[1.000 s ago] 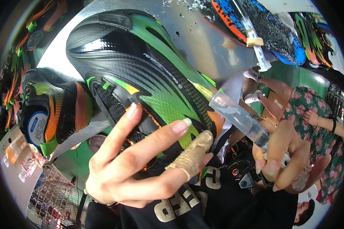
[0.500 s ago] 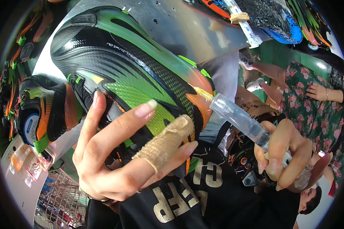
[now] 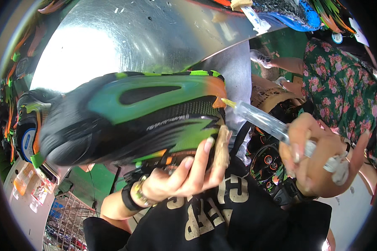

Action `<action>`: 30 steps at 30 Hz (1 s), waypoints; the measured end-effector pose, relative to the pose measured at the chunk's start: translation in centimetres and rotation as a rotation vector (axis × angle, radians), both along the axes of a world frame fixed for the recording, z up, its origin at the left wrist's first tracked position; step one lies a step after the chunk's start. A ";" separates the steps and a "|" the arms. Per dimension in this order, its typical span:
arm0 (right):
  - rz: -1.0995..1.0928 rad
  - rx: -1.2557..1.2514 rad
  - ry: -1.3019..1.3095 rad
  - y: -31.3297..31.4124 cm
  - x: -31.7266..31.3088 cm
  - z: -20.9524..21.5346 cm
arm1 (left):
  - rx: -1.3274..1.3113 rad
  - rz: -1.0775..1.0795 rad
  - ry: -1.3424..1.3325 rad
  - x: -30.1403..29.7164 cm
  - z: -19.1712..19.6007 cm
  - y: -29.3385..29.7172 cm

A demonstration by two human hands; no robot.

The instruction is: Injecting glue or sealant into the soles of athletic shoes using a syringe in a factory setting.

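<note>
A black and green sneaker [image 3: 142, 104] with an orange end lies on its side in the air, its sole edge turned away from me. My left hand [image 3: 184, 180] grips it from below, fingers wrapped on its near side; one finger carries a beige wrap. A clear syringe [image 3: 262, 121] is in my right hand [image 3: 308, 154], whose fingers close around its rear part. Its yellow needle tip meets the sneaker's orange end, at the sole edge. Whitish wrapping shows on my right fingers. Motion blurs the sneaker's far-left end and my right hand.
Behind the sneaker stretches a shiny metal tabletop [image 3: 155, 37]. Another sneaker [image 3: 29, 125] stands at the left, above a white surface [image 3: 27, 209]. A wire basket [image 3: 69, 221] sits low left. At upper right are a blue-edged tray [image 3: 310, 21] and a person in a floral garment [image 3: 339, 83].
The sneaker has turned from steeply slanted to nearly level, showing more of its sole side. My left hand has gone from spread over it to gripping underneath. The syringe tip stays at the orange end.
</note>
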State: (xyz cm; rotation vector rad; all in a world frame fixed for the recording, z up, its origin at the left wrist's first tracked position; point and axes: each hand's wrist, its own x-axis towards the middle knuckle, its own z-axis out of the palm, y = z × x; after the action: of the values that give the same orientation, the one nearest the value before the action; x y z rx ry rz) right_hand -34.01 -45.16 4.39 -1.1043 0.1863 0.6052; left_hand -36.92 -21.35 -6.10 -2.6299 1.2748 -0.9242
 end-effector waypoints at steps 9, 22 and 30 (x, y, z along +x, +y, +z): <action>-0.105 -0.275 0.113 1.7 -2.6 -4.0 | 0.354 -0.105 -0.179 -0.9 -6.0 -3.9; -0.256 -0.474 -0.419 -0.9 -4.1 -4.6 | -0.087 -0.067 0.041 -2.8 -5.6 -2.9; -0.029 -1.170 -1.045 -1.2 -2.9 -7.9 | -0.125 -0.094 0.244 -1.4 -1.3 -1.4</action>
State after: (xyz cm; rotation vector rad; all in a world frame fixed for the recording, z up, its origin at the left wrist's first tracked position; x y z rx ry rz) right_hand -36.87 -46.39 -3.47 -2.3936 -0.4195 -0.2576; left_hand -38.36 -22.71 -7.39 -2.8754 1.4488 -0.7344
